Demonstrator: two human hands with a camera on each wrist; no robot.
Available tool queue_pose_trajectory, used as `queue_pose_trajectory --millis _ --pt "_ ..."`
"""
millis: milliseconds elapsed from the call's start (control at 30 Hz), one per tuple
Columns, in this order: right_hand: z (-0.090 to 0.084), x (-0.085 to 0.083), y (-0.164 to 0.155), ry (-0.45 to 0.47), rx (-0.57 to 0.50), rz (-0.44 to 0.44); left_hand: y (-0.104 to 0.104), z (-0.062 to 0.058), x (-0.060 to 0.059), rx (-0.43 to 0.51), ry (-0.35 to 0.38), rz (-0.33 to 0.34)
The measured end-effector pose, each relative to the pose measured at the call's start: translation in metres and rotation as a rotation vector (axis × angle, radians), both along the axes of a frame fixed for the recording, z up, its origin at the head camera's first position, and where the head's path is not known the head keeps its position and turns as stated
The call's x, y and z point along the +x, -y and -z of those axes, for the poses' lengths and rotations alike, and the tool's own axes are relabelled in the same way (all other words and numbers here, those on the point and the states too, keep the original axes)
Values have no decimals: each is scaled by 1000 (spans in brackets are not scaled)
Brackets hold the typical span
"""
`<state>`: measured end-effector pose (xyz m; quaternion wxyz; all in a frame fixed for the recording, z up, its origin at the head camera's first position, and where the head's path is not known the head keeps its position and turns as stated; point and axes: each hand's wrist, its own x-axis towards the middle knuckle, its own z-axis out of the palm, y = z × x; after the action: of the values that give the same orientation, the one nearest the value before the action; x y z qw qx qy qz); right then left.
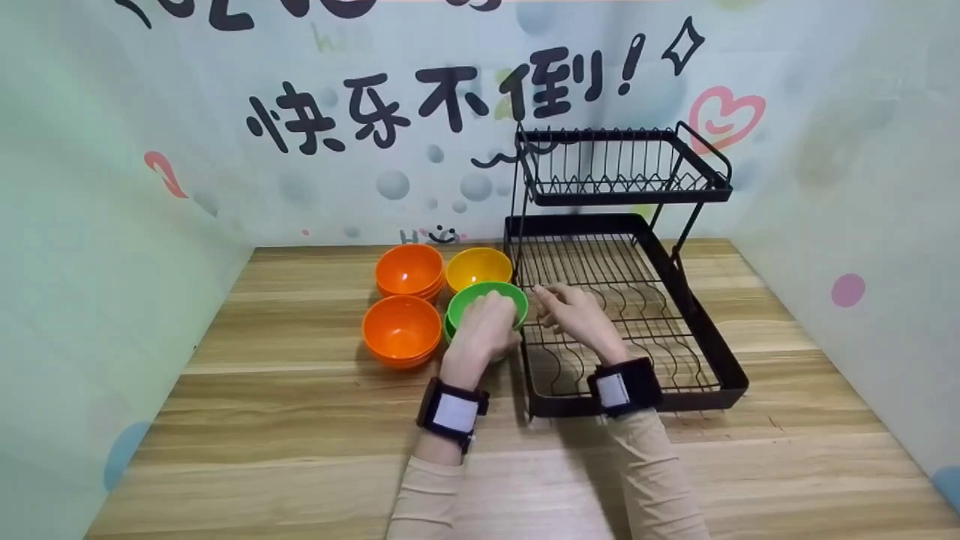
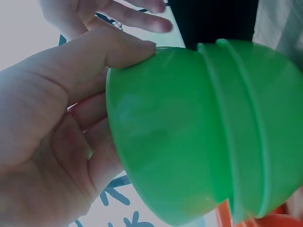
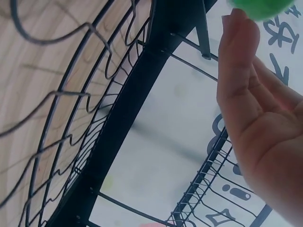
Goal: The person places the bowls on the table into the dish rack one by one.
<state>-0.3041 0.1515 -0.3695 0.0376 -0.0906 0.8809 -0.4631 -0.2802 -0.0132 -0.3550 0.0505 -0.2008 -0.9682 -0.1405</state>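
The left hand (image 1: 486, 324) grasps the top green bowl (image 1: 489, 300) by its near rim, thumb over the edge, atop a nested green stack on the desk (image 1: 300, 420) just left of the black dish rack (image 1: 697, 352). The right hand (image 1: 574, 311) hovers released, fingers extended, over the rack's lower tier immediately right of the bowl. The left hand hides the bowl's near side; how many green bowls are nested is hard to make out.

I see two orange bowl stacks (image 1: 403, 304) at left. A yellow bowl (image 1: 478, 268) sits far behind them.
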Motion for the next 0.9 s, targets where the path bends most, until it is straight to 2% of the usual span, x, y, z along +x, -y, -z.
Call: queue_pose_trajectory --millis 267,500,700,900 --pt "-1 0 -3 98 -213 -48 -4 -9 8 0 -130 42" --pt "-1 -2 -8 179 -335 -81 -6 -7 6 28 -228 115" --pt "0 -4 -12 187 -420 -101 -8 -4 4 13 -314 151" --pt "0 -4 -14 180 -489 -100 -10 -2 3 10 -343 185"
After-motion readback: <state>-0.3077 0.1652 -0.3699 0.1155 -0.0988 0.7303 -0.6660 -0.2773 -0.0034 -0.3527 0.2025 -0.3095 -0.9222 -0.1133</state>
